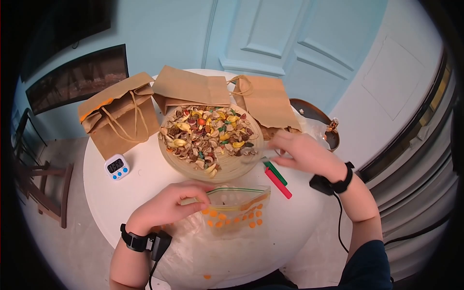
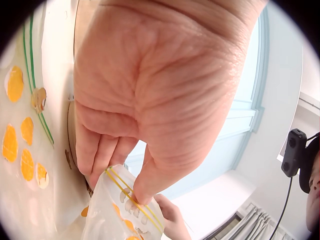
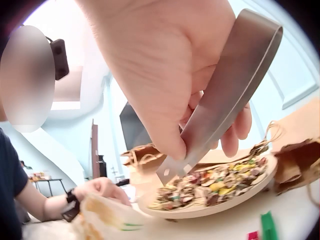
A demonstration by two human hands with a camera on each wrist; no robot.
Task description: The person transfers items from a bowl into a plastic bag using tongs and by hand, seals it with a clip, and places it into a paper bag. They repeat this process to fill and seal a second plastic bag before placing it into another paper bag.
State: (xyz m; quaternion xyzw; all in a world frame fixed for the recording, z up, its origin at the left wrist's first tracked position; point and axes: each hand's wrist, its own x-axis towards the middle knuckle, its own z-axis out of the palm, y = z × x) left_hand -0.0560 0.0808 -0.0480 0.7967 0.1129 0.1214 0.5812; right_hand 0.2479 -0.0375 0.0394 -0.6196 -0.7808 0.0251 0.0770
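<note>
My left hand pinches the rim of a clear zip bag with orange dots, thumb on one side and fingers on the other. The bag's mouth gapes, and a few small pale pieces show inside it in the left wrist view. Beyond it stands a round wooden plate heaped with dried potpourri. At the plate's right edge my right hand grips metal tongs, whose tips reach over the potpourri. The tongs are blurred in the head view.
Three brown paper bags stand behind the plate. A white timer sits at the left. Green and pink clips lie right of the plate. Behind my right hand is a dark round tray.
</note>
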